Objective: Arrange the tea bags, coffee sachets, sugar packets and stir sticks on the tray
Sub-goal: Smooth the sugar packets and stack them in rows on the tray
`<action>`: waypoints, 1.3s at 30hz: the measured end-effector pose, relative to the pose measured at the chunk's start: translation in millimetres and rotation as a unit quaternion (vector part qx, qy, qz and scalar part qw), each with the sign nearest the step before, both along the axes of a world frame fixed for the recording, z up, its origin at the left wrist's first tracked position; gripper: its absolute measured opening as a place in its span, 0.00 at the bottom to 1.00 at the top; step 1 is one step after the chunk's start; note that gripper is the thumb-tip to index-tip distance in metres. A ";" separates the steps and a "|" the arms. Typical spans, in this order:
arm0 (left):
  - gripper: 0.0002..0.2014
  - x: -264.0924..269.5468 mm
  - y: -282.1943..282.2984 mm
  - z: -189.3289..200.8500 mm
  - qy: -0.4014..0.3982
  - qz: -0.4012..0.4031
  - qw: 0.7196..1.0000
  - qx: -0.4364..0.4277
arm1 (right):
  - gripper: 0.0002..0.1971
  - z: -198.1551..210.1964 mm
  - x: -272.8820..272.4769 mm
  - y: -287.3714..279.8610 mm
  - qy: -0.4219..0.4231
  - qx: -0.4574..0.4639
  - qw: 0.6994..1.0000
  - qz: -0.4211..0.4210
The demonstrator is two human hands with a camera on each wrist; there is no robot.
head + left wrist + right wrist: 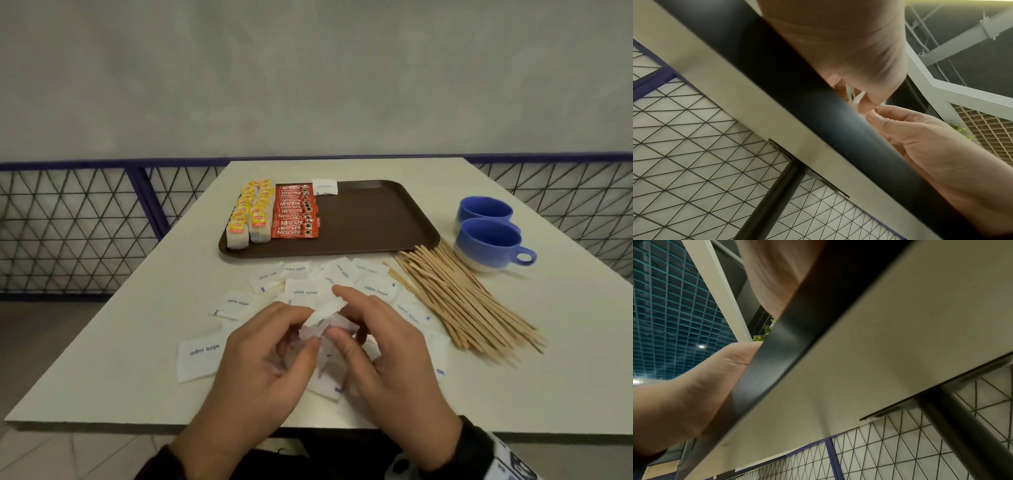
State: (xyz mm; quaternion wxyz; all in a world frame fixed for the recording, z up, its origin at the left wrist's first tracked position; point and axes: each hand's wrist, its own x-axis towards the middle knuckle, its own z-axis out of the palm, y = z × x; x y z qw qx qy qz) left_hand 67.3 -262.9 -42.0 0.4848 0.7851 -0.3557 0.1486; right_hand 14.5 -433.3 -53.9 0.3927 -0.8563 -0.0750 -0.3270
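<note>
Near the table's front edge, my left hand (291, 335) and right hand (349, 322) meet over a heap of white sugar packets (305, 291). Together they pinch a small bunch of sugar packets (325, 310) lifted a little off the table. The brown tray (373, 219) lies farther back. On its left stand rows of yellow tea bags (251, 209), then red coffee sachets (296, 212), and one sugar packet (324, 187) at the far edge. Wooden stir sticks (459, 294) lie in a loose pile right of the packets. The wrist views show mostly the table's underside; the left wrist view catches fingertips (865, 104) on white paper.
Two blue cups (486, 233) stand right of the tray, beside the stir sticks. The right half of the tray is bare. A wire-mesh railing (75, 226) runs behind the white table (102, 387), with a grey wall beyond.
</note>
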 end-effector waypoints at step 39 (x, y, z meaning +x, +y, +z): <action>0.20 2.6 1.6 7.7 0.318 -0.034 0.931 -0.176 | 0.12 -1.5 3.5 -5.6 0.098 0.255 0.955 0.114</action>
